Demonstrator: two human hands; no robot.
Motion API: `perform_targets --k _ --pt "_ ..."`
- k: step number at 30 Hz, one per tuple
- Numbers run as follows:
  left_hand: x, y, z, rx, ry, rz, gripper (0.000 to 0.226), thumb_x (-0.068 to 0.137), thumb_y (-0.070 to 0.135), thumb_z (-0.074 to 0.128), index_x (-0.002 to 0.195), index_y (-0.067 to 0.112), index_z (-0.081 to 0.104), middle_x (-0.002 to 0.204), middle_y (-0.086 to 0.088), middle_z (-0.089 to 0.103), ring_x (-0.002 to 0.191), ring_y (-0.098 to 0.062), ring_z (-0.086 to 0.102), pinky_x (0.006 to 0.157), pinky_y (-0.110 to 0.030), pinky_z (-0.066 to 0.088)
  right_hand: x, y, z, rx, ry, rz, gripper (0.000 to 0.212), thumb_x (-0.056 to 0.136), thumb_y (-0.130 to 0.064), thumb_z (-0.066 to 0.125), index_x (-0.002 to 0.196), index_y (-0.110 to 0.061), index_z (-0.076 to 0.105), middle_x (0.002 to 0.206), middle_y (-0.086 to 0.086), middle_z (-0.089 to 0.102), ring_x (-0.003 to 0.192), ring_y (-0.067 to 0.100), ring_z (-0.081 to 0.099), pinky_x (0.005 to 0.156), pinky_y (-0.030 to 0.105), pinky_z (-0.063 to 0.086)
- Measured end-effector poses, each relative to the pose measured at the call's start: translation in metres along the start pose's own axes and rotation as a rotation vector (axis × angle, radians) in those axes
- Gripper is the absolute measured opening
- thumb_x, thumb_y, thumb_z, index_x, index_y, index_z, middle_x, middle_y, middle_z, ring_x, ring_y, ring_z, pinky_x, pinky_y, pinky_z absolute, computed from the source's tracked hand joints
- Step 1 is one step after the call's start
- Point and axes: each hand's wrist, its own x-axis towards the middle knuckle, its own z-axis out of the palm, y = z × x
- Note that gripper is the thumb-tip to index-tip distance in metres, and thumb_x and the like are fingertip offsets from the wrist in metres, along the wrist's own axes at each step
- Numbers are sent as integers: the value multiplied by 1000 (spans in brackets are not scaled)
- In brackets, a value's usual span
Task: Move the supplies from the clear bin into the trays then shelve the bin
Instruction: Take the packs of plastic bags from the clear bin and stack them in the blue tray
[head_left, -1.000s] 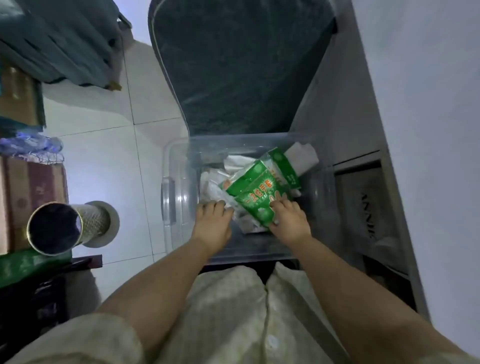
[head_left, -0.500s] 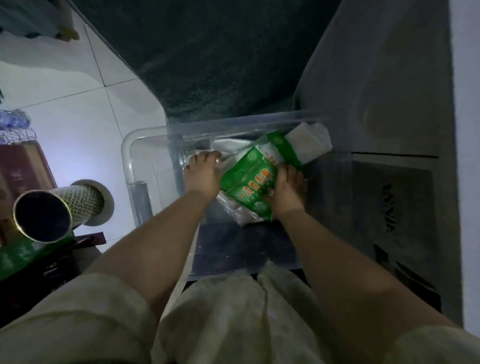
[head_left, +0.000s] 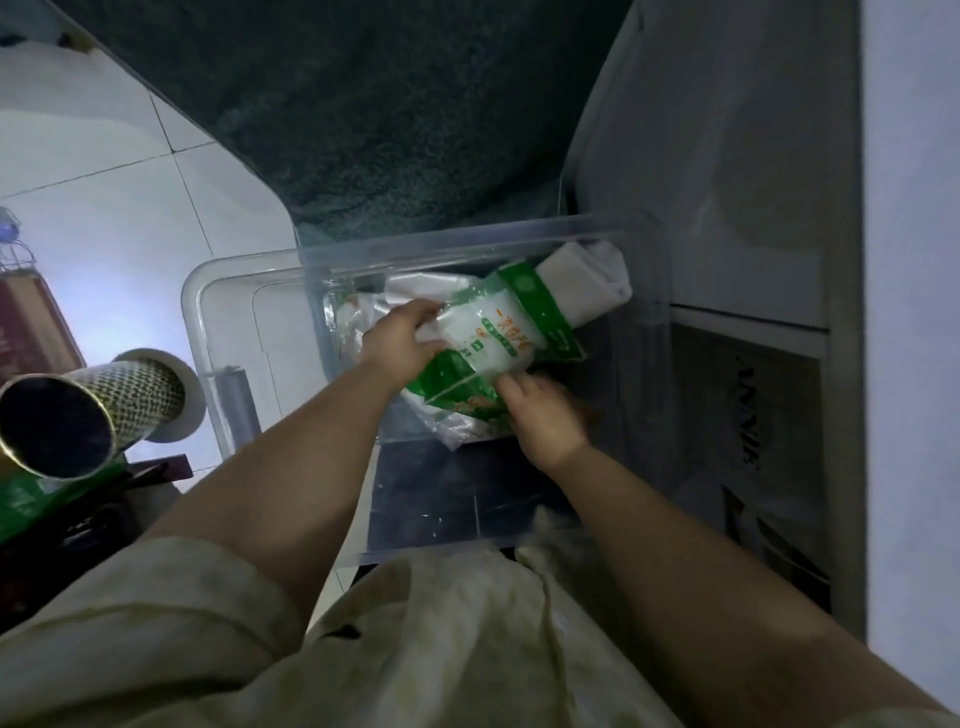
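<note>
— Which way does the packet lie?

— In the head view, your green-and-white packet (head_left: 498, 332) sits inside the clear bin (head_left: 244, 270). Its long axis slants from near left to far right, and its far end meets a white bundle (head_left: 576, 280) by the bin's far right corner.

— And my hands?

— Your left hand (head_left: 400, 343) comes in from the left, fingers curled over the packet's left edge. Your right hand (head_left: 540, 415) grips the near end, fingers tucked underneath and mostly hidden. Both forearms stretch forward and converge on it. Crumpled clear wrappers (head_left: 358, 312) lie beneath.
</note>
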Motion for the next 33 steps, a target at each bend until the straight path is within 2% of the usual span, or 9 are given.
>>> perform_targets --k 3,6,8,12,17,22,24,27,33 --pt "-12 15 -1 49 20 38 43 78 26 77 118 16 62 124 -5 61 109 -22 59 93 -33 47 -9 -2 -10 -53 -18 -158 45 70 5 57 114 -3 59 101 23 60 88 40 57 73 43 45" --pt "-33 35 -14 119 23 148 30 81 24 73 109 17 66 107 -6 61 96 -24 60 81 -30 46 -11 -7 -24 -158 -56 -277 44 80 -7 54 124 -10 51 112 16 55 103 35 52 81 41 37" --pt "-53 49 -30 218 54 231 21 83 21 70 104 19 67 97 -4 57 89 -24 59 75 -32 46 -13 -14 -37 -204 -63 -340 46 80 -7 54 125 -12 48 113 14 53 106 34 51 82 41 35" --pt "-101 69 -64 361 213 335 18 84 17 67 102 19 68 98 -7 60 92 -28 58 76 -39 47 -20 -30 -71 -298 -95 -403 55 81 -8 57 132 -19 41 121 11 50 112 32 48 89 42 36" --pt "-154 85 -98 412 404 363 25 85 14 63 109 16 70 98 -9 62 92 -32 58 73 -36 43 -45 -57 -117 -404 -35 -342 68 72 -21 70 131 -24 37 121 8 46 114 30 45 94 41 34" --pt "-184 90 -116 461 447 455 31 87 14 57 115 22 67 97 -6 60 92 -30 57 73 -36 42 -72 -99 -129 -460 132 -180 62 75 -18 65 131 -21 39 123 10 47 115 29 44 93 39 34" --pt "-192 87 -119 482 432 511 31 88 14 54 116 23 66 99 -5 59 93 -29 56 74 -36 42 -84 -120 -126 -480 237 -137 56 68 -17 71 121 -21 53 110 8 55 104 27 54 86 36 42" --pt "-206 80 -121 466 372 590 33 90 15 50 119 24 64 101 -3 57 94 -27 54 76 -36 42 -109 -148 -114 -518 386 -90 51 43 -19 83 92 -23 69 78 1 62 74 22 63 64 27 49" --pt "-253 83 -105 501 176 763 33 90 19 48 117 26 64 110 -2 57 96 -27 57 77 -37 47 -167 -191 -71 -564 663 76 30 57 -13 76 86 -20 67 73 1 60 63 21 57 59 30 46"
